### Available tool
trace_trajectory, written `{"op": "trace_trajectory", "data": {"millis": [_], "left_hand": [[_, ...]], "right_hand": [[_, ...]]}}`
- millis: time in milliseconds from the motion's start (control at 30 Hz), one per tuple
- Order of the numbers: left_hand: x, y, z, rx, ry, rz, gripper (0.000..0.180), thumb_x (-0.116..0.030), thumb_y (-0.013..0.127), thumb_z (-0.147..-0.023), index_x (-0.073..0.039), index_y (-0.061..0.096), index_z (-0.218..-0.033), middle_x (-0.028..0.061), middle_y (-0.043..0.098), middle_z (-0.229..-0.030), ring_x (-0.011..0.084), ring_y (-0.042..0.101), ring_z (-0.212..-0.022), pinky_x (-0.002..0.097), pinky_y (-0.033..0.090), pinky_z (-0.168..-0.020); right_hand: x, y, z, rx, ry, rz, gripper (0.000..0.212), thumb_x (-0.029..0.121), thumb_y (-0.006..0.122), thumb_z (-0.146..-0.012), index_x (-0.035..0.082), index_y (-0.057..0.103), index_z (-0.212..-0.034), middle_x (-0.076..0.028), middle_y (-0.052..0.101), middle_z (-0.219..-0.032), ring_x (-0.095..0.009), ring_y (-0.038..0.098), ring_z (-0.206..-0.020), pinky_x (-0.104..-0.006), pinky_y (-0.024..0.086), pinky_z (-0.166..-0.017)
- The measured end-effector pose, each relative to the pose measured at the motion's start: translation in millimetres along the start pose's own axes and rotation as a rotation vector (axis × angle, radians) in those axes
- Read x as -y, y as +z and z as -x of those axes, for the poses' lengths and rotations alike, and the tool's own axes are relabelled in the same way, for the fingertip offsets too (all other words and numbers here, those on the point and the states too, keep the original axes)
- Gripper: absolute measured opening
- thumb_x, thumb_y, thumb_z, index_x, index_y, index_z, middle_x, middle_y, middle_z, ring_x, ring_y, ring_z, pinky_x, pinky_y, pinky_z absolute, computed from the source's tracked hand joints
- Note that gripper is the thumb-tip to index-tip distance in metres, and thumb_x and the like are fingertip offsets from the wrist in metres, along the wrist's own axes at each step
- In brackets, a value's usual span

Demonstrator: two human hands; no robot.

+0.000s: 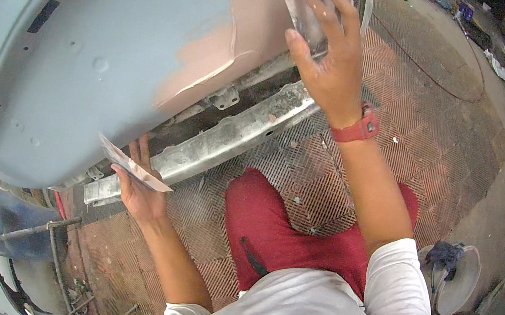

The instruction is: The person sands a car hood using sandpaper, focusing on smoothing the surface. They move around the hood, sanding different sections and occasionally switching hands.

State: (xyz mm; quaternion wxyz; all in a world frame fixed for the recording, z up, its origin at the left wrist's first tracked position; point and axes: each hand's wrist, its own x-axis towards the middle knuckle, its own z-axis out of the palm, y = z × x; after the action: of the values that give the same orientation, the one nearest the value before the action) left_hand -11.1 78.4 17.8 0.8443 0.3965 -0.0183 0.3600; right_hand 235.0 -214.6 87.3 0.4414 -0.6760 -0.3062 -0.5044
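A grey car body panel (147, 26) with a pale pink coat of filler (261, 5) along its right side fills the upper left. My right hand (332, 51) is at the filler's upper right edge, fingers spread over a thin, translucent rectangular spreader (301, 9) with grey smears. The fingers rest on its face and the thumb along its lower edge. Below the panel's lower edge, my left hand (144, 196) holds a thin flat plate (137, 168) with pinkish filler on it, thumb in front and fingers behind. The plate is tilted, seen nearly edge-on.
A bare metal bumper beam (230, 130) runs under the panel, close to both hands. Ribbed reddish floor tiles (442, 142) lie below. At right stands a white bucket (462, 279) with a dark cloth (444, 255) over its rim. A hose (438, 88) crosses the floor; metal bars (19, 232) stand lower left.
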Motion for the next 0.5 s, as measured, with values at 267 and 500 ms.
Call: {"op": "trace_trajectory", "data": {"millis": [267,500], "left_hand": [[0.1,0.7,-0.9,-0.122,0.003,0.034,0.062,-0.041,0.047,-0.11,-0.016,0.027,-0.163,0.0211,0.036,-0.16,0.0337,0.025,-0.156,0.0286,0.066,-0.084],[4.7,-3.2,-2.8,-0.108,-0.014,0.134,0.059,-0.041,0.043,-0.111,-0.017,0.028,-0.162,0.021,0.034,-0.162,0.0335,0.024,-0.156,0.0344,0.068,-0.079]], "right_hand": [[24.8,-22.6,-42.8,0.206,-0.29,0.165,0.053,0.03,0.076,-0.085,0.03,0.066,-0.137,-0.006,0.052,-0.149,-0.032,0.044,-0.144,-0.0585,0.031,-0.114],[-33.2,-11.7,8.4,0.418,-0.789,0.306,0.052,0.034,0.072,-0.089,0.047,0.06,-0.139,0.011,0.047,-0.156,-0.016,0.038,-0.151,-0.0672,0.015,-0.122]]}}
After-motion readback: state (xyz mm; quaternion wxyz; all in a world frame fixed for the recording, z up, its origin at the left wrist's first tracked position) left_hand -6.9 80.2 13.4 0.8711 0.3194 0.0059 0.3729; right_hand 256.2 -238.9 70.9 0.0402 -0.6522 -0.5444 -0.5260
